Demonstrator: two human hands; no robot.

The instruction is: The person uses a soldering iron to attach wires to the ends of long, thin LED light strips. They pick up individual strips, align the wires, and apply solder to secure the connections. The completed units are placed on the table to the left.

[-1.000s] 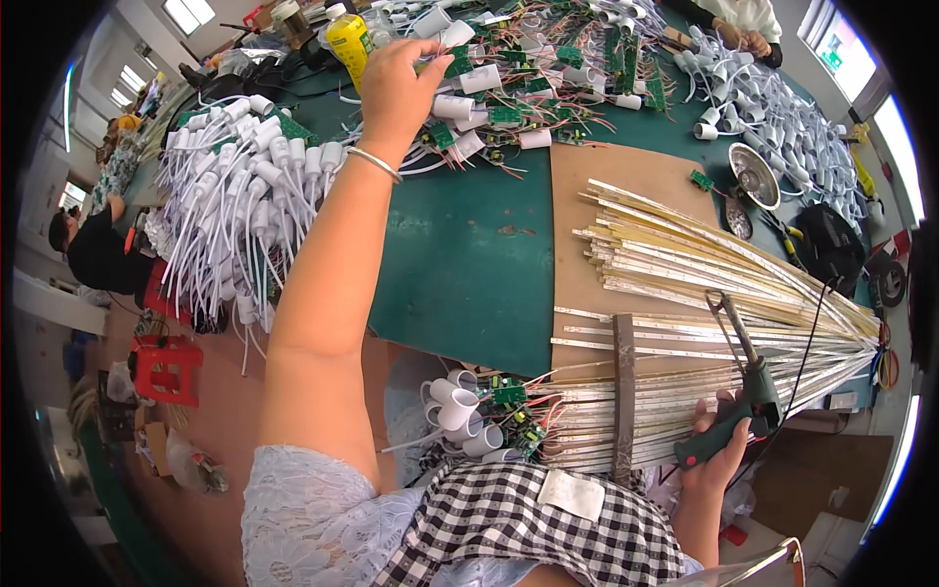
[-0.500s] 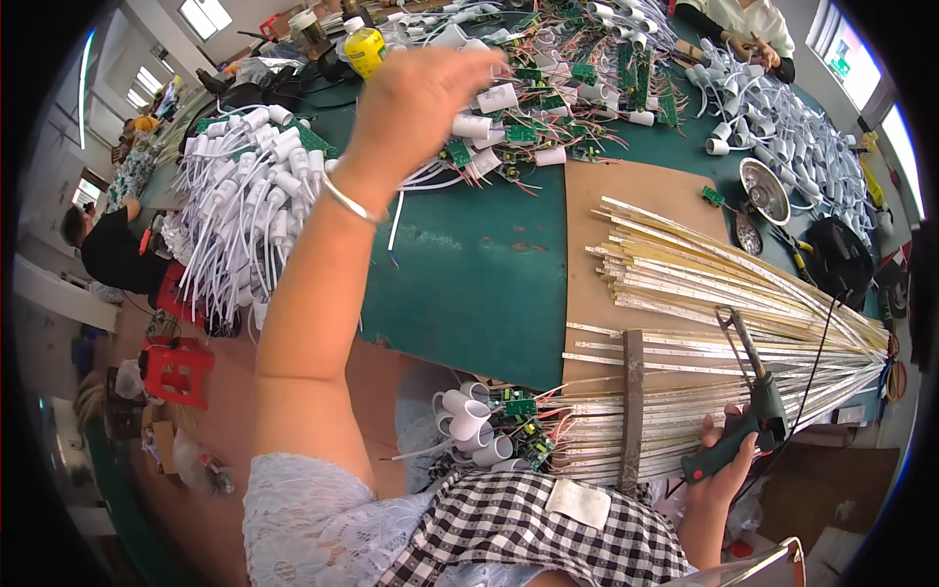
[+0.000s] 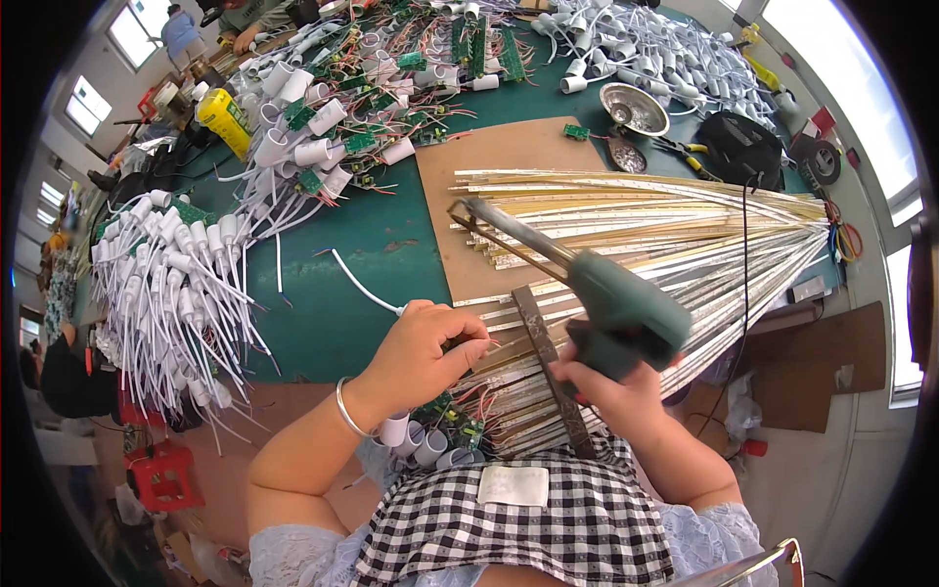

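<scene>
My right hand (image 3: 618, 389) grips a dark green soldering gun (image 3: 626, 308), its metal tip pointing up and left above the light strips. My left hand (image 3: 421, 354) is pinched at the near end of the strips. From behind it sticks a white cable (image 3: 360, 279), and thin reddish wires show at the fingertips; the body of this wired piece is mostly hidden in the hand. A dark flat bar (image 3: 548, 367) lies across the near fan of narrow light strips (image 3: 675, 313). White tubes with green circuit boards (image 3: 430, 440) sit at the strips' ends, against my checked apron.
White tubes with cables (image 3: 176, 264) are heaped at the left; more tubes with boards (image 3: 342, 137) lie at the back. A yellow bottle (image 3: 225, 122), a metal bowl (image 3: 634, 108), yellow-handled pliers (image 3: 690, 157) and a brown board (image 3: 518, 147) are on the green table. Another person's hand (image 3: 249, 39) shows far left.
My left hand has come back from the rear pile to the strips' near ends with a wired piece. My right hand has lifted the soldering gun leftward. The view has shifted.
</scene>
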